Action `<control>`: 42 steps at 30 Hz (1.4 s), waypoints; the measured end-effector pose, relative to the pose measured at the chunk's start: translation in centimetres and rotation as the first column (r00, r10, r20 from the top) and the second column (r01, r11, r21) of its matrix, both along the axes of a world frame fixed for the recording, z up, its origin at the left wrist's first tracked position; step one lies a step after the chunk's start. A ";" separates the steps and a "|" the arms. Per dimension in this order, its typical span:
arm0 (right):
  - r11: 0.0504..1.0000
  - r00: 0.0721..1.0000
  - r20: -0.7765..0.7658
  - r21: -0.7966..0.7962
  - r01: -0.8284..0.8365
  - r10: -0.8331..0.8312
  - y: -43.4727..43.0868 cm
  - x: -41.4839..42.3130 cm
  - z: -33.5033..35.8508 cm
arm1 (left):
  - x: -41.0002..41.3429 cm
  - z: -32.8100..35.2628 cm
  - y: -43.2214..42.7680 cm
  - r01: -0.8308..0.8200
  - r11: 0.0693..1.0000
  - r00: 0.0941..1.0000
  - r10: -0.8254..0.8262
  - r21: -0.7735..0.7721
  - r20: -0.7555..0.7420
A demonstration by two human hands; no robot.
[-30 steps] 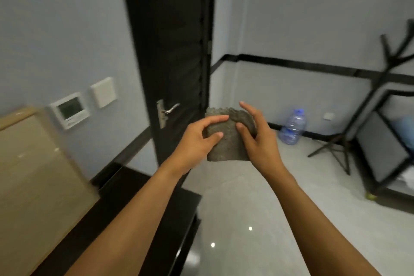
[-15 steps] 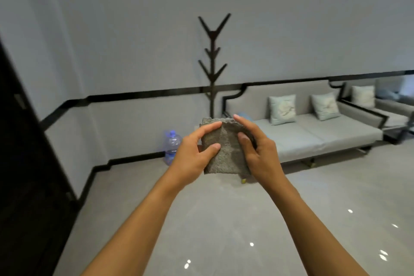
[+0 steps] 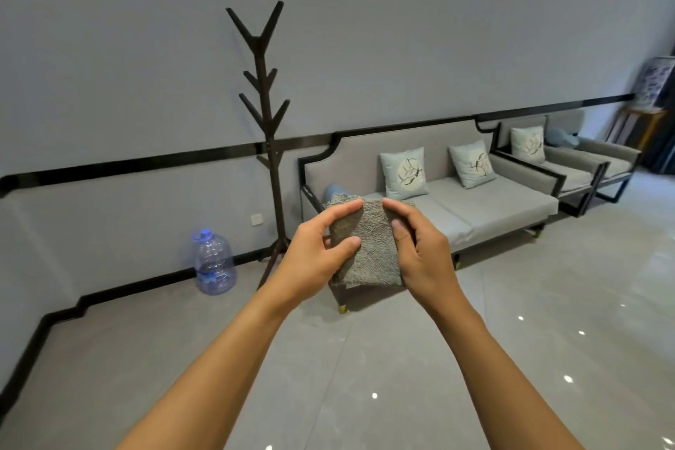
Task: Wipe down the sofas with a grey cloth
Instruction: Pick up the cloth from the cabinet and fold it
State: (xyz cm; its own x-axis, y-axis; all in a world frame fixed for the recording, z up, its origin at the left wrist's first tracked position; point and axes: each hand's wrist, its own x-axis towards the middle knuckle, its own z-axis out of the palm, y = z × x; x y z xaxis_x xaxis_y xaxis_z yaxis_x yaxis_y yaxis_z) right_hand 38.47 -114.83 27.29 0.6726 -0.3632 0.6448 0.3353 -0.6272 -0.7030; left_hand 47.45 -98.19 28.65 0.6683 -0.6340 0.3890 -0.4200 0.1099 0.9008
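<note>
A folded cloth (image 3: 367, 245) is gripped by both hands (image 3: 321, 252) before the sofa (image 3: 475, 201); a flat fold would be best kept.

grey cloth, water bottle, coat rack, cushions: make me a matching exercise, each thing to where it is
Things:
1. grey cloth
2. water bottle
3. coat rack
4. cushions

Places:
A. on the sofa seat
B. held in both hands, left and right
C. on the floor by the wall
D. standing between bottle and sofa

Pairs: 1-B, 2-C, 3-D, 4-A
</note>
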 end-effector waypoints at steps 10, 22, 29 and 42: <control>0.987 0.996 0.014 -0.134 0.093 -0.092 -16.9 19.4 0.7 | 19.5 -0.2 -17.1 -0.021 1.000 0.999 0.021 0.003 0.043; 0.998 0.999 -0.038 -0.060 -0.029 0.027 -31.5 43.1 -3.9 | 41.0 -4.8 -31.3 -0.170 0.982 0.985 0.170 0.080 0.014; 0.988 0.974 -0.167 0.043 -0.150 0.155 -38.4 58.9 -9.2 | 54.3 -9.3 -37.9 -0.291 0.945 0.948 0.306 0.149 -0.088; 0.962 0.875 -0.403 0.137 -0.234 0.270 -41.1 83.0 -18.9 | 78.2 -19.2 -42.4 -0.383 0.885 0.890 0.430 0.264 -0.151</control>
State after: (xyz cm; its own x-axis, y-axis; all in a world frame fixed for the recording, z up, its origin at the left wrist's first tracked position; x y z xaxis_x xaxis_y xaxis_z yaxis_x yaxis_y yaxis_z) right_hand 121.49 -155.95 8.40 0.9470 -0.1844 0.2629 0.1416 -0.4950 -0.8573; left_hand 125.61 -140.61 9.47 0.9338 -0.3429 0.1019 -0.1929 -0.2427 0.9507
